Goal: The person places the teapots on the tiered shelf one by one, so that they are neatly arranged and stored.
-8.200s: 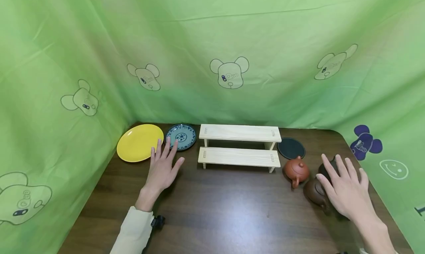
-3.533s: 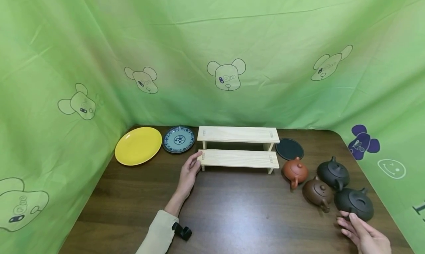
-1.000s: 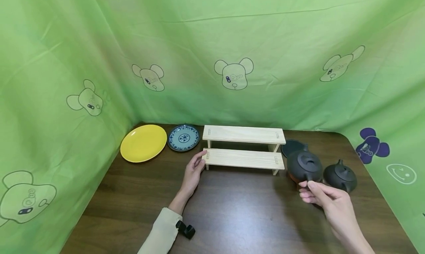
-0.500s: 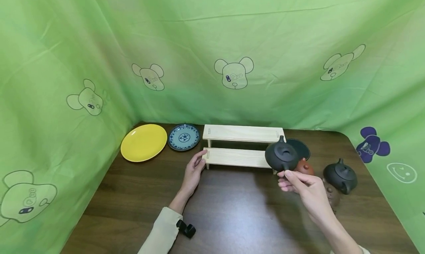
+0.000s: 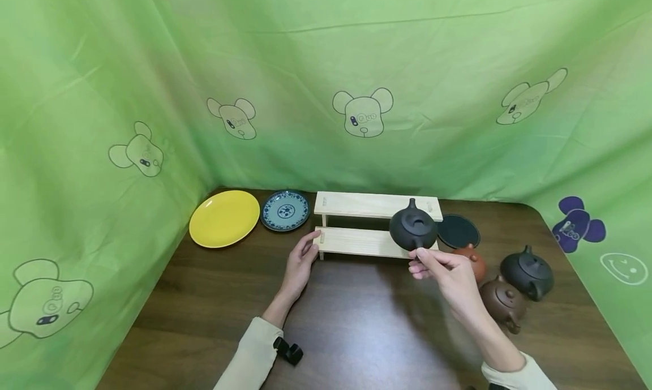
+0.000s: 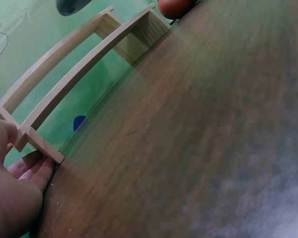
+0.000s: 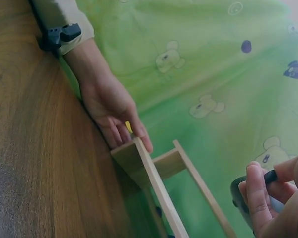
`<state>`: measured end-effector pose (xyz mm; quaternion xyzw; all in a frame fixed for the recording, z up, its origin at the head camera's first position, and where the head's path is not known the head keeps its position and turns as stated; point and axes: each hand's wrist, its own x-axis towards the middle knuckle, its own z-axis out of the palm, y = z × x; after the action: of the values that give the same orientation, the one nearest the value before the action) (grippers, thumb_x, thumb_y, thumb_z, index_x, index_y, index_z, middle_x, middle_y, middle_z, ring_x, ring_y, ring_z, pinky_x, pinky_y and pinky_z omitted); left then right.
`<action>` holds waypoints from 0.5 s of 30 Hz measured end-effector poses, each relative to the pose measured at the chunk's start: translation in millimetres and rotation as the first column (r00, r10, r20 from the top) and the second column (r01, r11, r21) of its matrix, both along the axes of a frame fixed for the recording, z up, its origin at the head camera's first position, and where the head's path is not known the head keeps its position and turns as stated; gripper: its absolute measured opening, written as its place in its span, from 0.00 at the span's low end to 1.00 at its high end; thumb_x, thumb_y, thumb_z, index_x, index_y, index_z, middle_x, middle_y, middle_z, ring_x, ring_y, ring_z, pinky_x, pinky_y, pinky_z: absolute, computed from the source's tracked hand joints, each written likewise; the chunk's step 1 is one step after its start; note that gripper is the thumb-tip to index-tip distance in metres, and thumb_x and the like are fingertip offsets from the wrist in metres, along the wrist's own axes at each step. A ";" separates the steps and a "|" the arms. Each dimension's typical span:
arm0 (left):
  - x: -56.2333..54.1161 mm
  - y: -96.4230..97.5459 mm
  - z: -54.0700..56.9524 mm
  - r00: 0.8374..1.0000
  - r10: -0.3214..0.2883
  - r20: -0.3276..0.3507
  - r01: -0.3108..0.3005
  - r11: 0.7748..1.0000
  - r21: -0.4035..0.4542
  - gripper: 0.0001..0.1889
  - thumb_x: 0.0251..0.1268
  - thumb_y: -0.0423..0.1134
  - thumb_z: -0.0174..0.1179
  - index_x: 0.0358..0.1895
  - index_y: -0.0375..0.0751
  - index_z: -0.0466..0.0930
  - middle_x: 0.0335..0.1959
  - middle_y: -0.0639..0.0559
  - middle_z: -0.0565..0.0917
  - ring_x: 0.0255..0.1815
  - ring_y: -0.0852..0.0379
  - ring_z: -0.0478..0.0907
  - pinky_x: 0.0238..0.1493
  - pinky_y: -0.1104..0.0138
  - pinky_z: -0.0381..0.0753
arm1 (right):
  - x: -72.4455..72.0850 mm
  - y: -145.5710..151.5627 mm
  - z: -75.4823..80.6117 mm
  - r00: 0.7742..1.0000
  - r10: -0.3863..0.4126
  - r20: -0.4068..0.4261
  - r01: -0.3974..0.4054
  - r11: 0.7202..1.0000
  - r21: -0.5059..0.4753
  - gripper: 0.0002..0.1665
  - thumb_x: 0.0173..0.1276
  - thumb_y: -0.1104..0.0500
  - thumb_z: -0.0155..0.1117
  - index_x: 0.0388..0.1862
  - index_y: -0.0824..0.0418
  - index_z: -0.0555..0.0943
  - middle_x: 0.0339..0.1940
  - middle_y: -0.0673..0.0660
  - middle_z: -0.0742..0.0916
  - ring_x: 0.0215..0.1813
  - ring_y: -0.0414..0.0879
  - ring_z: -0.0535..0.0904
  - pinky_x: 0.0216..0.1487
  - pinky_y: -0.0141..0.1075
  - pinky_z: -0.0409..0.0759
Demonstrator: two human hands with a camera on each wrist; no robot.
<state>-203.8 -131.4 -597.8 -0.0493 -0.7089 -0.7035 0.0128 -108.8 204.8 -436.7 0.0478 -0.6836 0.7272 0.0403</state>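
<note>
My right hand (image 5: 455,282) pinches the near-side handle of a black teapot (image 5: 411,230), its spout toward the back. The teapot is lifted and overlaps the right part of a two-step wooden stand (image 5: 351,241) in the head view. My left hand (image 5: 297,265) grips the left end of the stand's lower step, one digit on top of the board and other fingers against the end leg. In the left wrist view that wooden end (image 6: 44,144) sits by the palm. The right wrist view shows part of the black teapot (image 7: 238,196) behind the right fingers.
Right of the stand are a round black plate (image 5: 458,230), a red-brown teapot (image 5: 476,262), a brown teapot (image 5: 501,302) and another black teapot (image 5: 527,272). Left of it lie a yellow plate (image 5: 224,219) and a blue patterned plate (image 5: 285,210). A green curtain (image 5: 285,84) encloses the table.
My right hand took the nearest black teapot by its handle, lifted it and carried it left to the stand. My left hand went from near the plates to the stand's left end.
</note>
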 end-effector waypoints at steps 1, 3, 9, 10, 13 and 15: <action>0.4 0.3 0.1 1.000 0.000 -0.001 0.000 1.000 -0.003 0.20 0.89 0.42 0.58 0.76 0.60 0.81 0.80 0.53 0.78 0.77 0.50 0.77 0.71 0.63 0.79 | -0.8 -1.9 -0.4 1.000 -0.004 0.000 0.004 1.000 -0.005 0.12 0.84 0.69 0.63 0.47 0.79 0.89 0.35 0.53 0.95 0.34 0.40 0.92 0.39 0.33 0.91; 0.5 0.5 -0.4 1.000 0.002 -0.013 -0.002 1.000 -0.013 0.20 0.89 0.42 0.58 0.76 0.59 0.81 0.80 0.52 0.77 0.77 0.48 0.77 0.70 0.63 0.79 | -2.7 -6.0 -0.6 1.000 -0.012 -0.005 0.012 1.000 -0.013 0.13 0.84 0.69 0.63 0.46 0.81 0.88 0.35 0.53 0.94 0.33 0.40 0.91 0.38 0.33 0.90; -0.4 0.4 -1.6 1.000 0.017 -0.019 -0.017 1.000 -0.005 0.20 0.88 0.40 0.59 0.76 0.58 0.81 0.79 0.51 0.79 0.76 0.49 0.78 0.69 0.64 0.79 | -10.3 -19.5 2.7 1.000 -0.011 0.001 0.011 1.000 -0.021 0.16 0.84 0.68 0.64 0.48 0.87 0.85 0.34 0.54 0.94 0.33 0.40 0.91 0.38 0.33 0.91; 0.1 0.6 -1.0 1.000 0.019 -0.013 -0.019 1.000 0.000 0.20 0.88 0.41 0.59 0.75 0.59 0.82 0.79 0.52 0.79 0.76 0.51 0.78 0.69 0.66 0.79 | -11.9 -21.8 3.3 1.000 -0.009 0.004 0.009 1.000 -0.022 0.17 0.84 0.68 0.64 0.48 0.88 0.84 0.34 0.54 0.94 0.33 0.39 0.91 0.39 0.33 0.91; 3.9 2.4 4.5 0.999 0.026 -0.034 -0.026 1.000 -0.007 0.19 0.88 0.44 0.59 0.74 0.59 0.82 0.78 0.52 0.79 0.74 0.54 0.79 0.67 0.69 0.79 | -17.3 -28.5 4.6 1.000 -0.005 0.009 0.005 1.000 -0.016 0.18 0.85 0.67 0.64 0.49 0.88 0.84 0.33 0.54 0.94 0.33 0.39 0.91 0.39 0.33 0.91; 11.0 5.9 19.1 0.998 0.026 -0.050 -0.027 0.999 -0.021 0.19 0.89 0.43 0.58 0.76 0.52 0.82 0.78 0.46 0.79 0.75 0.49 0.79 0.70 0.63 0.80 | -20.9 -32.5 4.9 1.000 0.000 0.004 0.000 1.000 -0.006 0.19 0.85 0.67 0.63 0.50 0.89 0.83 0.32 0.54 0.93 0.33 0.39 0.90 0.40 0.33 0.91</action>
<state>-192.8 -125.4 -578.7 -0.0574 -0.7164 -0.6942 0.0393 -129.7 172.3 -431.8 0.0463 -0.6815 0.7293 0.0388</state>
